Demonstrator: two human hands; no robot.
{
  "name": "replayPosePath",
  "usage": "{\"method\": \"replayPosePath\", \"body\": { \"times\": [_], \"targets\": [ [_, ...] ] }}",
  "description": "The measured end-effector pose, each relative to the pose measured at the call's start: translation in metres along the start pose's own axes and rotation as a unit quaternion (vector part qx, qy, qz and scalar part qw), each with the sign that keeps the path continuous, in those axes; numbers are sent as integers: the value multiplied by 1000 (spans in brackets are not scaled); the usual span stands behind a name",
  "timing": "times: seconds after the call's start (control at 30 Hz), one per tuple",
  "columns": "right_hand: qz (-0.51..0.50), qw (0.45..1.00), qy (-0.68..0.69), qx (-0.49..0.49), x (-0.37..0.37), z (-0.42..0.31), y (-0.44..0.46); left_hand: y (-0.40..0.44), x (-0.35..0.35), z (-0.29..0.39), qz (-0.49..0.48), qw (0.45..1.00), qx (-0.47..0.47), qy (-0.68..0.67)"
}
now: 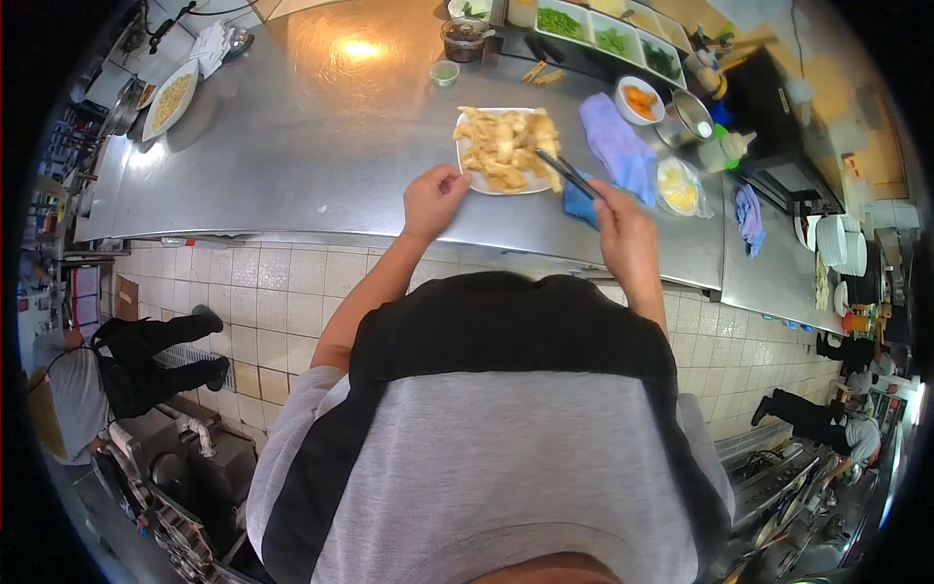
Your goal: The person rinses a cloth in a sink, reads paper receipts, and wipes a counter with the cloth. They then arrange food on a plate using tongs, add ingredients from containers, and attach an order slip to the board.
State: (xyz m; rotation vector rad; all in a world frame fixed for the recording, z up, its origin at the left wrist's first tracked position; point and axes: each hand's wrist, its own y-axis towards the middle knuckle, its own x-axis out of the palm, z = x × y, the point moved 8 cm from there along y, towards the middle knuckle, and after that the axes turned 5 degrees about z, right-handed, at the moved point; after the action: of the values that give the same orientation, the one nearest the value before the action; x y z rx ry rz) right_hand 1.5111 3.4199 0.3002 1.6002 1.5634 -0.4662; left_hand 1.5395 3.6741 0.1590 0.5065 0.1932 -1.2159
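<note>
Pinching, right hand: thumb and fingers are pressing together on black chopsticks, tips pointing toward ten o'clock and reaching the food's three o'clock side; whether they are gripping a piece, cannot tell. Left hand: fingers are curling, thumb is touching the plate's rim at eight o'clock; whether fingers are pinching it from below, cannot tell.

Plate, white, one: sitting on the steel counter, straight ahead of the wearer, between the hands. Pale golden fried food: heaping over it, one piece overhanging the right edge.

Surroundings, clock centred on the plate, twelve pointing away from the wearer:

- Eleven: small cup of green sauce standing nearby; dark sauce container standing beyond.
- One: wooden clips lying.
- One to two: trays of chopped greens standing.
- Two: white bowl holding orange food.
- Three: lilac cloth lying crumpled; wrapped bowl of yellow food sitting beyond.
- Four: blue cloth lying near the right hand.
- Nine: long white dish resting well apart.
</note>
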Motion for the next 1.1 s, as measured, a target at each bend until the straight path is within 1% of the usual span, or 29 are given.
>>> {"method": "replayPosePath", "body": {
  "times": [0.03,0.13,0.23,0.33,0.43,0.57,0.63,0.73,0.83,0.93,1.03,1.1],
  "targets": [
    [14,1000,16,-18,-1,-5,0,0,0,-1,2,1000,-2,0],
    [-4,998,54,-44,19,-6,9,0,0,0,6,1000,-2,-2],
    [-67,997,41,9,62,30,17,-1,-1,1,14,1000,-2,-7],
    [-76,995,64,25,63,37,13,-2,0,-5,24,999,-16,-26],
    [-45,997,48,-35,42,26,8,-1,-1,-8,38,997,-26,-60],
    [-14,998,-49,-21,19,31,3,-1,-2,-4,40,997,-17,-65],
    [-13,995,-96,-1,19,39,-2,-1,-1,-1,32,997,-13,-70],
    [-41,991,-127,14,38,46,-6,0,-2,5,23,997,-8,-70],
    [-25,995,-98,24,45,57,-5,1,-1,7,12,998,6,-60],
    [5,998,-61,-18,28,60,-2,2,0,6,9,998,21,-54],
    [10,1000,4,5,2,58,5,1,0,6,8,998,16,-56],
    [0,998,45,45,-3,59,11,1,0,6,8,998,19,-61]
  ]
}}
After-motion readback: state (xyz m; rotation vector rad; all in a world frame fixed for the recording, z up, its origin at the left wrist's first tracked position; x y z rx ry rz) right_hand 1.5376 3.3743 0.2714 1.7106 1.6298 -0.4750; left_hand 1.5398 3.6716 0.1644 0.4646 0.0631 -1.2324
